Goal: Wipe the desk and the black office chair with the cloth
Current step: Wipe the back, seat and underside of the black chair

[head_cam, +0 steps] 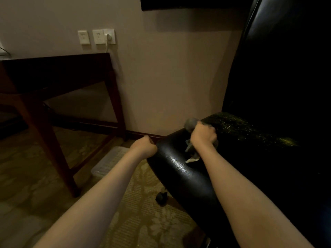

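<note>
Two bare forearms reach forward from the bottom edge toward a black chair point(180, 169). The chair fills the right side; its padded seat is rounded, smooth and glossy like leather, with a bright sheen along the near curve.

The left hand point(145, 145) touches the seat's left rim, its fingers curled in tight. I cannot tell whether they clasp the rim.

The right hand point(203, 136) rests on top of the seat, its fingers closed round a crumpled grey cloth point(192, 154). Soft folds of the cloth spill out before and behind the fist, lying on the seat.

Under the chair, a small dark wheel point(161, 197) stands on patterned olive carpet point(53, 185). Left of the chair, a ribbed clear plastic piece point(109, 161) lies on the carpet.

Further left stands the desk point(59, 68), dark reddish wood with straight square legs, well apart from the chair.

The chair's tall back point(279, 59) rises on the right, dark and shiny. Behind it is a plain beige wall with white sockets point(96, 36) above the desk, one holding a white plug.
</note>
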`<move>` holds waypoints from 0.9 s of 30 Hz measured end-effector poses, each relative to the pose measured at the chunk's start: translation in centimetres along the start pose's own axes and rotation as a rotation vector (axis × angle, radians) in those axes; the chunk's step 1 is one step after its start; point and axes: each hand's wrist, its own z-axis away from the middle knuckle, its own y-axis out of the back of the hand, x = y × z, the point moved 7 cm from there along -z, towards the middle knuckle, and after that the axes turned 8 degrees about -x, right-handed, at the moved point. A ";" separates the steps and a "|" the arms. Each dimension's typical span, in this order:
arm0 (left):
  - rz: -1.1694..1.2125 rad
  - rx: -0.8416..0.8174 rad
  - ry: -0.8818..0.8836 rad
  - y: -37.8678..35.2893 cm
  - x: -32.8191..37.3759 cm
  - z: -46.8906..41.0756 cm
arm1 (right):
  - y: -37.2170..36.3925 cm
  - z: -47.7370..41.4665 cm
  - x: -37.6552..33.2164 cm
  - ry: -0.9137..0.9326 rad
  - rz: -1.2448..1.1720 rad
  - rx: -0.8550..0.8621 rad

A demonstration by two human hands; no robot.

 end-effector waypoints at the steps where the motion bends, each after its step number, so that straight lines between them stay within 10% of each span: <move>1: -0.001 -0.028 -0.004 -0.4 -0.1 -0.3 | -0.4 -0.5 0.5 -0.064 -0.025 -0.049; 9: 0.024 -0.084 -0.017 -2.2 -1.7 -1.7 | -4.3 0.9 -9.0 0.432 -0.487 -0.463; 13: -0.012 0.016 -0.011 -1.3 1.1 -1.8 | -1.0 2.3 -7.5 0.378 -0.741 -0.325; 18: -0.093 0.013 -0.069 -3.6 7.3 -0.4 | -0.1 4.5 0.9 0.369 -0.139 -0.194; 27: -0.207 -0.148 -0.188 -7.9 12.0 -0.3 | 2.7 3.1 8.8 0.124 -0.058 -0.057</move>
